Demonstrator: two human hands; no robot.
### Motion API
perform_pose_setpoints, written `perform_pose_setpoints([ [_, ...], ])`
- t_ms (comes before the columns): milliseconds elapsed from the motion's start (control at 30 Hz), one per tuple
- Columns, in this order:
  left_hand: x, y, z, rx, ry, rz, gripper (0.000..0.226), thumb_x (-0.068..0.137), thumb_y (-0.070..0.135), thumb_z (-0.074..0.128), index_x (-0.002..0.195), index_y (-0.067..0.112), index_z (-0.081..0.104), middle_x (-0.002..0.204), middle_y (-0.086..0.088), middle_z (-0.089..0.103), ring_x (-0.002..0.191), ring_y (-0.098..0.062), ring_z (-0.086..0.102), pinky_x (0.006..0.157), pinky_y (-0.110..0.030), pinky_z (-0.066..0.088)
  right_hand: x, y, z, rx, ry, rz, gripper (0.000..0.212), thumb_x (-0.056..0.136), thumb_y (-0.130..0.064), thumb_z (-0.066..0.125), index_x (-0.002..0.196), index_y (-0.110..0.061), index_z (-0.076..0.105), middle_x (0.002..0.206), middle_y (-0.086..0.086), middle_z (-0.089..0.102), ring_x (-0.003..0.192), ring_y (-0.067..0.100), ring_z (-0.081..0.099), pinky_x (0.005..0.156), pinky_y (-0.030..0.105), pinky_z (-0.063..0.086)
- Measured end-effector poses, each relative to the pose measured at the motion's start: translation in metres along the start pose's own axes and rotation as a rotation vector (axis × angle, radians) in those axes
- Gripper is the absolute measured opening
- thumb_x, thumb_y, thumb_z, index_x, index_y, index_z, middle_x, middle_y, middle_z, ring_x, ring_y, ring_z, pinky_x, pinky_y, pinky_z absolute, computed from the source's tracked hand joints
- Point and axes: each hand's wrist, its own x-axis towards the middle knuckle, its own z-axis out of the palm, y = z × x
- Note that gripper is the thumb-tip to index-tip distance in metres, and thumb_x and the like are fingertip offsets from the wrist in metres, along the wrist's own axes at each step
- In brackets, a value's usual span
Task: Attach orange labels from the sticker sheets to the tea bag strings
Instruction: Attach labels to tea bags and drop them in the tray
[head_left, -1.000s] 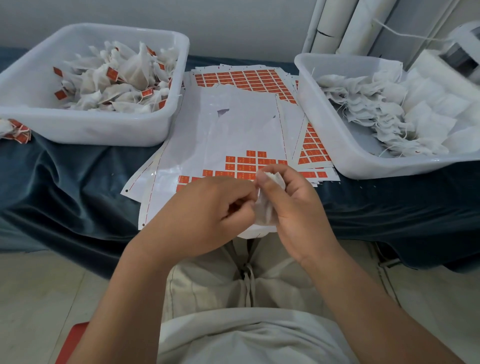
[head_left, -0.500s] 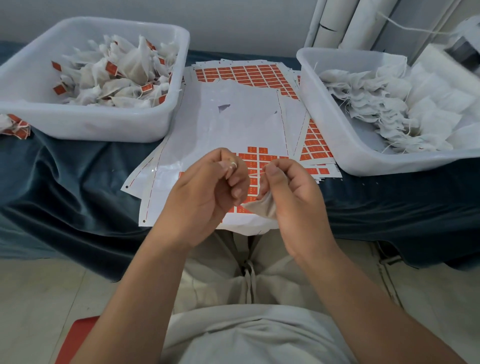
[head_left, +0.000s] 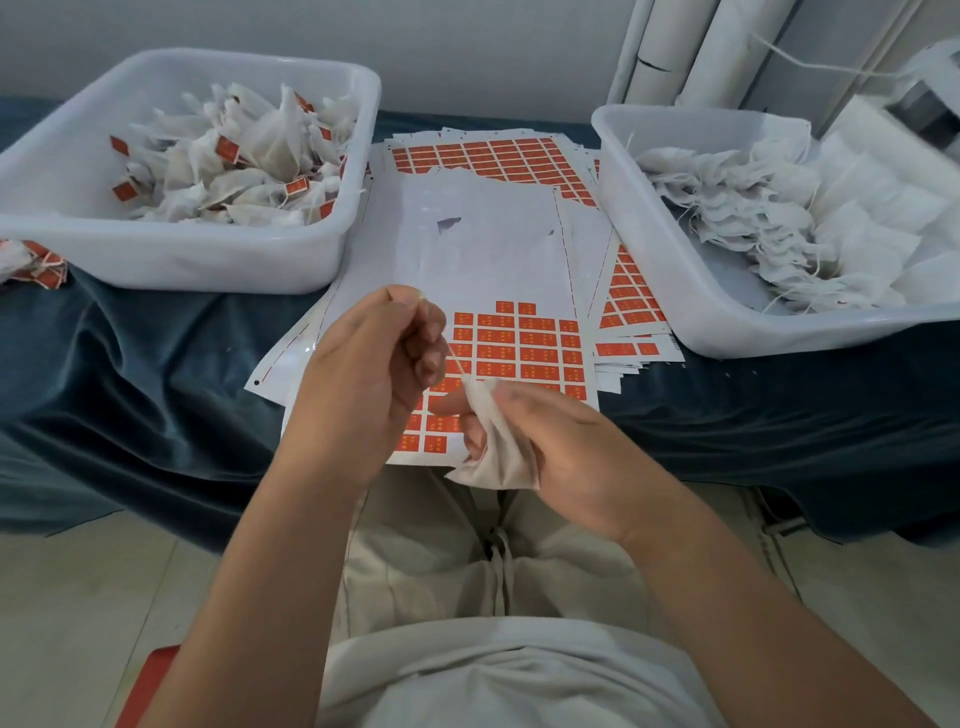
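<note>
My right hand (head_left: 550, 447) grips a white tea bag (head_left: 498, 452) above the near table edge. Its thin string (head_left: 457, 361) runs taut up and to the left into my left hand (head_left: 374, 374), which pinches the string's end between thumb and forefinger. Under both hands lies a sticker sheet (head_left: 519, 348) partly filled with orange labels. More sticker sheets (head_left: 488, 156) lie fanned behind it and to the right.
A white tub (head_left: 171, 254) at the left holds tea bags with orange labels. A white tub (head_left: 691, 291) at the right holds unlabelled tea bags. A dark blue cloth (head_left: 156, 364) covers the table. A few labelled bags (head_left: 36, 260) lie at the far left edge.
My hands have drawn apart: the left rose and moved away, pulling the string out straight, while the right sank toward me with the tea bag.
</note>
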Motion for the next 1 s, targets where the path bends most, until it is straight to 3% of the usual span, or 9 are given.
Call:
perform_pose_setpoints([
  [167,-0.010,-0.002,-0.001,0.574,-0.069,0.099,0.029,0.102,0.016,0.059,0.123,0.028,0.076,0.102,0.010,0.075,0.093,-0.007,0.073,0.080,-0.019,0.057,0.005,-0.003,0.001,0.300,-0.083,-0.121,0.024,0.099,-0.043,0.066,0.106,-0.025,0.079,0.119,-0.001,0.073,0.121,0.021,0.068,0.102,0.034,0.054],
  [333,-0.014,0.001,0.009,1.070,-0.198,0.471,0.009,0.099,0.027,0.071,0.096,0.028,0.079,0.084,0.005,0.070,0.078,-0.016,0.066,0.068,-0.032,0.053,0.004,-0.012,-0.008,0.611,-0.158,-0.188,0.030,0.091,-0.044,0.077,0.108,-0.020,0.077,0.083,-0.002,0.069,0.079,0.011,0.066,0.080,0.025,0.055],
  [433,-0.018,0.002,0.014,1.229,-0.257,0.545,0.025,0.101,0.035,0.062,0.101,0.024,0.084,0.111,0.002,0.071,0.093,-0.016,0.067,0.073,-0.034,0.054,0.004,-0.015,-0.009,0.688,-0.055,-0.204,0.040,0.087,-0.046,0.080,0.118,-0.021,0.079,0.072,-0.001,0.067,0.068,0.009,0.065,0.070,0.022,0.056],
  [500,-0.020,0.005,0.015,1.356,-0.320,0.591,0.024,0.105,0.029,0.060,0.099,0.025,0.083,0.111,0.002,0.072,0.095,-0.019,0.067,0.074,-0.035,0.054,0.003,-0.015,-0.010,0.424,0.108,-0.224,0.042,0.091,-0.051,0.074,0.118,-0.020,0.079,0.074,0.004,0.068,0.070,0.013,0.067,0.075,0.024,0.058],
  [600,-0.022,0.012,0.015,1.477,-0.384,0.556,0.024,0.101,0.025,0.059,0.092,0.021,0.081,0.078,0.003,0.068,0.071,-0.023,0.061,0.062,-0.042,0.054,0.001,-0.014,-0.014,-0.187,0.337,-0.275,0.033,0.104,-0.051,0.059,0.109,-0.024,0.079,0.084,-0.003,0.073,0.084,0.009,0.072,0.084,0.016,0.056],
  [667,-0.025,0.018,0.018,1.516,-0.345,0.554,0.029,0.099,0.032,0.057,0.086,0.021,0.080,0.068,0.003,0.065,0.063,-0.024,0.060,0.058,-0.045,0.052,0.000,-0.015,-0.014,-0.394,0.304,-0.273,0.032,0.110,-0.044,0.051,0.097,-0.031,0.077,0.079,-0.013,0.070,0.080,0.002,0.068,0.075,0.012,0.052],
  [767,-0.030,0.025,0.020,1.483,-0.245,0.606,0.023,0.094,0.034,0.065,0.077,0.024,0.078,0.063,0.005,0.063,0.058,-0.019,0.058,0.052,-0.041,0.051,0.002,-0.013,-0.015,-0.647,0.205,-0.197,0.041,0.112,-0.040,0.044,0.088,-0.016,0.066,0.073,-0.003,0.061,0.069,0.011,0.058,0.069,0.032,0.049],
  [867,-0.027,0.028,0.016,1.413,-0.260,0.564,0.017,0.097,0.033,0.067,0.086,0.024,0.077,0.073,0.011,0.066,0.068,-0.010,0.058,0.061,-0.029,0.049,0.001,-0.012,-0.016,-0.704,0.049,-0.097,0.040,0.107,-0.046,0.043,0.096,-0.016,0.067,0.073,-0.004,0.058,0.065,0.007,0.052,0.068,0.034,0.048],
  [1000,-0.023,0.022,0.012,1.291,-0.223,0.477,0.013,0.095,0.036,0.068,0.086,0.028,0.072,0.075,0.015,0.067,0.077,-0.003,0.061,0.067,-0.014,0.045,-0.008,-0.015,-0.016,-0.510,-0.207,-0.070,0.032,0.100,-0.059,0.046,0.106,-0.046,0.074,0.099,0.000,0.069,0.091,0.021,0.067,0.082,0.035,0.060],
])
